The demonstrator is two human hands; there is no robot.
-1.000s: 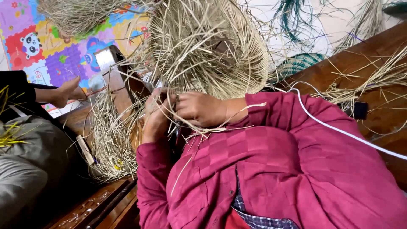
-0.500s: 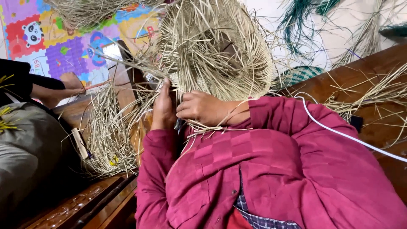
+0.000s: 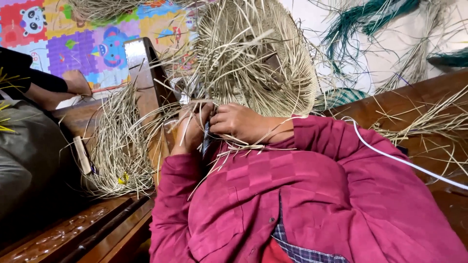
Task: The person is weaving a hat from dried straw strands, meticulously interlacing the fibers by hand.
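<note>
Two hands at the lower edge of one part-woven straw piece, centre of the frame.

Woven straw piece (image 3: 253, 53): pale, round, domed, loose strand ends sticking out all round; upper centre, above both hands. Left hand (image 3: 192, 129): fingers curled and pressed onto strands at the rim, centre left. Right hand (image 3: 239, 122): fingers closed, pinching straw strands just beside the left hand; the two nearly touch. Magenta checked sleeves (image 3: 273, 195): fill the lower half. Loose straw bundle (image 3: 119, 146): left of centre, on dark wooden furniture (image 3: 68, 229). White cable (image 3: 399, 158): crosses the right sleeve. Colourful play mat (image 3: 92, 39): upper left. Another person's foot (image 3: 75, 83): upper left, well apart. Green strands (image 3: 360, 19): upper right.
</note>
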